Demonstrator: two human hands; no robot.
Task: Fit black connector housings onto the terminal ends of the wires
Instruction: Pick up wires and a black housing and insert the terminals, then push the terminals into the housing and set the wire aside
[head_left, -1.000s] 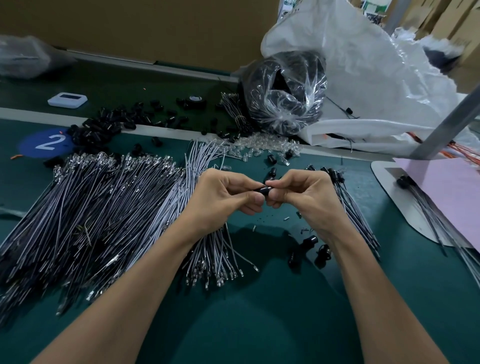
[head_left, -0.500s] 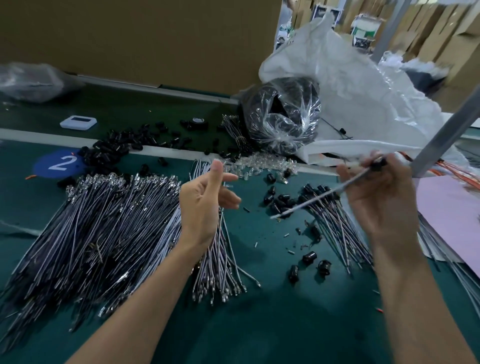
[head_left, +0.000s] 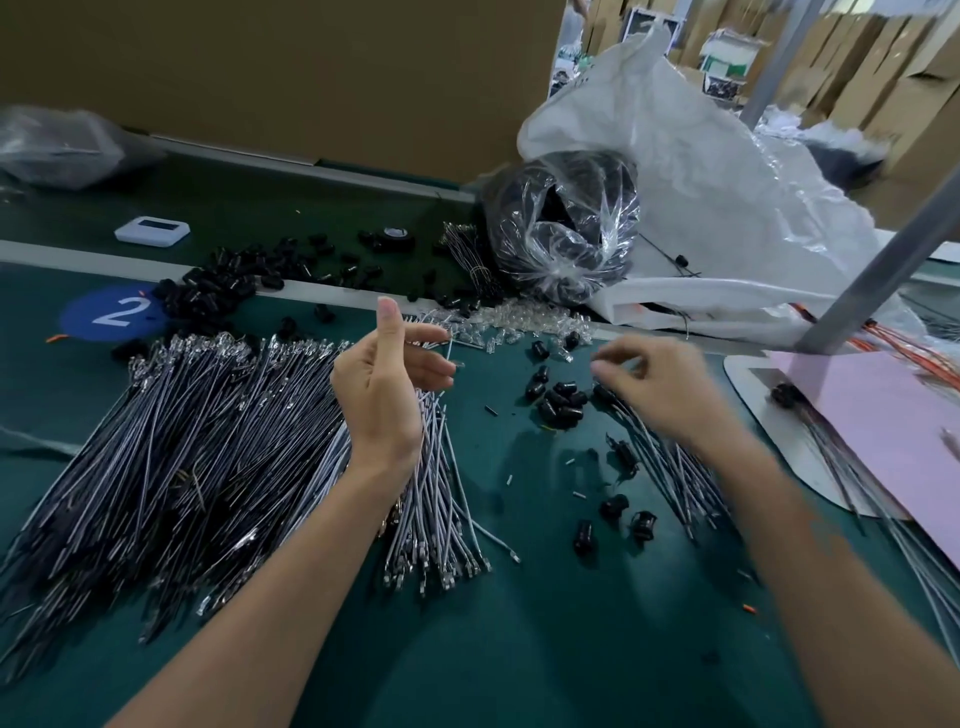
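My left hand (head_left: 384, 387) hovers thumb-up over a small bundle of grey wires (head_left: 439, 499) with metal terminal ends, its fingers loosely curled and holding nothing I can make out. My right hand (head_left: 662, 389) hangs blurred, fingers drooping, above a row of wires fitted with black housings (head_left: 665, 467); nothing shows in its grip. Between the hands lies a cluster of loose black connector housings (head_left: 558, 402). A few more housings (head_left: 615, 506) lie nearer me. A large pile of dark wires (head_left: 182, 441) fills the left.
More black housings (head_left: 218, 291) are heaped by a blue "2" sticker (head_left: 111, 312). Clear plastic parts (head_left: 519, 322), a crinkled bag of black parts (head_left: 566, 234) and a big white bag (head_left: 727, 182) stand behind. A pink sheet (head_left: 883, 410) and metal post (head_left: 878, 270) are at the right.
The hands came apart after pressing a housing on together. My right hand carried the finished wire right, then dropped over the finished row and no longer shows it. My left hand stayed raised.
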